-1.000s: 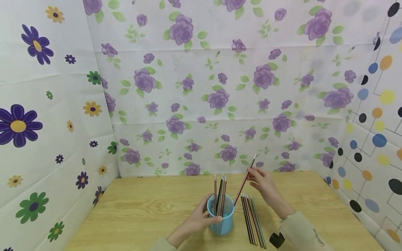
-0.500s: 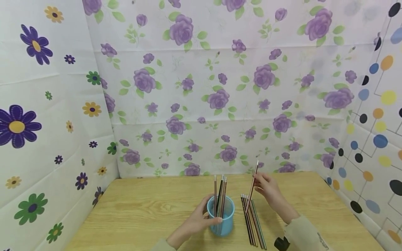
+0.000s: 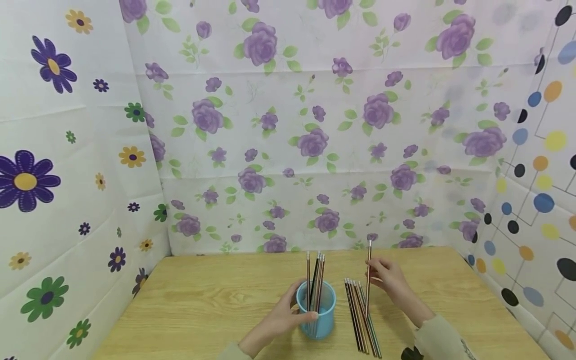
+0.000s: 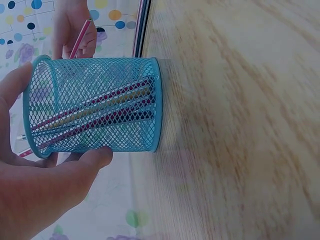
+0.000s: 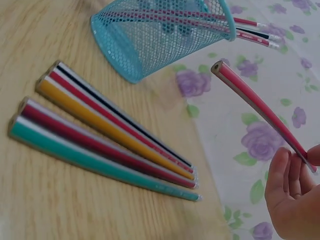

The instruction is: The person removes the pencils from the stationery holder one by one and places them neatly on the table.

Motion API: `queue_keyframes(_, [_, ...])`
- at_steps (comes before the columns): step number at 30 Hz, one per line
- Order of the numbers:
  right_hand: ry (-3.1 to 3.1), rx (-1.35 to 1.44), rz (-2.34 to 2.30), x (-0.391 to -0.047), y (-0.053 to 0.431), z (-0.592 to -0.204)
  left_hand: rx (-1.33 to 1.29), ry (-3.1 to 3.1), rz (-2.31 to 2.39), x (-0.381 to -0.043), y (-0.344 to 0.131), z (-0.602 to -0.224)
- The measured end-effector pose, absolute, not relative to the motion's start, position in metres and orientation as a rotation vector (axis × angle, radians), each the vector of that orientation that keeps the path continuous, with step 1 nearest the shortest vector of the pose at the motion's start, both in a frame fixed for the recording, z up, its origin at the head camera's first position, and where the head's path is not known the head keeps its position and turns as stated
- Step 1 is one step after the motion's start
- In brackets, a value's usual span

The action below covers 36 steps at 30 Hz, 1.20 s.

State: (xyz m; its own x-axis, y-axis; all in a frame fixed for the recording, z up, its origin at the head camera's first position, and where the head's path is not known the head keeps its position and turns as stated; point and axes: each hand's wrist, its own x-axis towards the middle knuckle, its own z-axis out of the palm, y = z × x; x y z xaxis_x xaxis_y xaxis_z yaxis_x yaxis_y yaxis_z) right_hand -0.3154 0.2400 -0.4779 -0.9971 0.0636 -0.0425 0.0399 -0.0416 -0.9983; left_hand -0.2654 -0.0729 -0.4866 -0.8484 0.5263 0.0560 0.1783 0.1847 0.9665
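My left hand (image 3: pixel 283 317) holds a light-blue mesh pencil cup (image 3: pixel 326 322) upright on the table, thumb at the front and fingers around the far side. Several pencils (image 3: pixel 316 280) stand in it, leaning, their ferrule ends up. My right hand (image 3: pixel 391 282) pinches a red striped pencil (image 3: pixel 369 272) near its upper part. In the head view that pencil is nearly vertical, right of the cup, over a row of loose pencils (image 3: pixel 357 315). Its lower end shows unsharpened in the right wrist view. The row there includes a teal pencil (image 5: pixel 95 157) and a yellow pencil (image 5: pixel 110 125).
The wooden table (image 3: pixel 216 305) ends at a back curtain (image 3: pixel 279 150) printed with purple roses. Side curtains stand left and right. A black object (image 3: pixel 411 354) shows partly by the right sleeve (image 3: pixel 443 337).
My right hand and its pencil have moved right, from beside the cup's rim to above the loose pencils. The pencil has turned from slanted to nearly upright. My left hand stays on the cup.
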Motion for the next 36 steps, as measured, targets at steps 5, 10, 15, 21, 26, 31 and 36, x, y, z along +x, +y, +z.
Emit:
queue_keyframes(5, [-2.258,-0.126,2.176,-0.316,0.243,-0.485,0.683,2.176,1.715,-0.265,-0.073,-0.488])
queue_keyframes(10, [-2.348,-0.121,2.117,-0.314,0.246,-0.490,0.689,2.166,1.719,-0.266,-0.073,-0.489])
queue_keyframes(15, [-2.438,-0.118,2.060,-0.311,0.248,-0.493,0.668,2.150,1.720,-0.266,-0.072,-0.488])
queue_keyframes(21, [-2.535,-0.129,1.995,-0.308,0.251,-0.499,0.658,2.158,1.712,-0.265,-0.072,-0.487])
queue_keyframes(26, [-2.610,-0.113,1.947,-0.303,0.251,-0.503,0.666,2.150,1.719,-0.264,-0.072,-0.487])
queue_keyframes(31, [-2.697,-0.145,1.855,-0.303,0.251,-0.507,0.643,2.137,1.724,-0.264,-0.073,-0.487])
queue_keyframes(36, [-2.755,-0.147,1.797,-0.304,0.250,-0.510,0.636,2.124,1.725,-0.265,-0.074,-0.486])
